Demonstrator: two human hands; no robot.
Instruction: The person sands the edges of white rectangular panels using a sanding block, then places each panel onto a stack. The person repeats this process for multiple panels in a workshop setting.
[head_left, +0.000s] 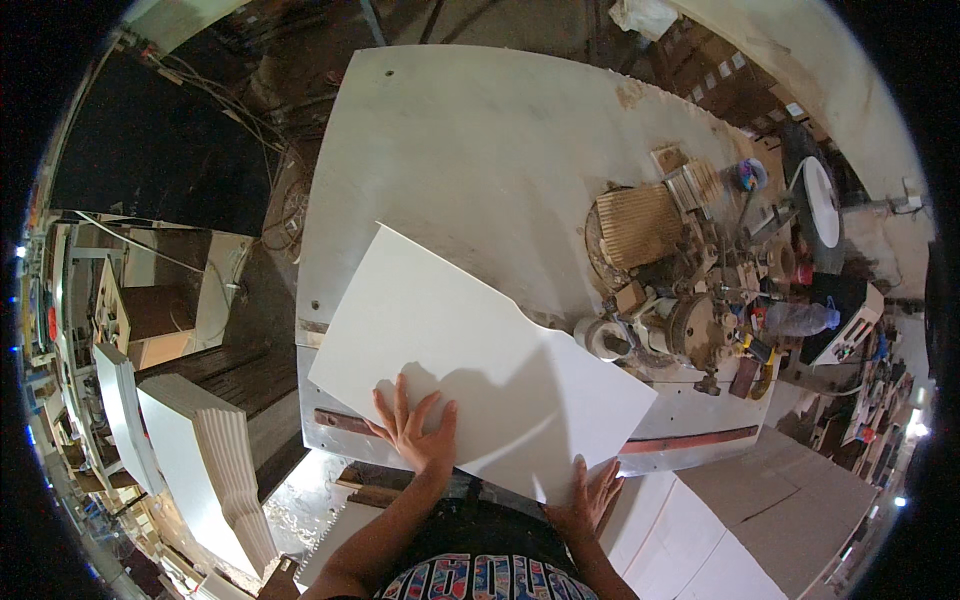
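A white panel [450,330] with a stepped, curved far edge lies slantwise on the pale worktable [450,120]. My left hand [415,430] rests flat on its near left part, fingers spread. At the panel's near right edge is my right hand [585,495], its thumb at the edge and the other fingers just outside it; it seems to grip that edge, though part of the grip is hidden. The panel's curved side comes close to a pale cylinder [600,340] on a dusty machine assembly [690,330]. Whether they touch, I cannot tell.
Stacked white panels [190,470] with similarly curved edges stand at the left. More pale boards [690,540] lie at the near right. A ribbed brown block [638,228], a plastic bottle [800,318] and several tools crowd the table's right side. Dark strips [690,440] line its near edge.
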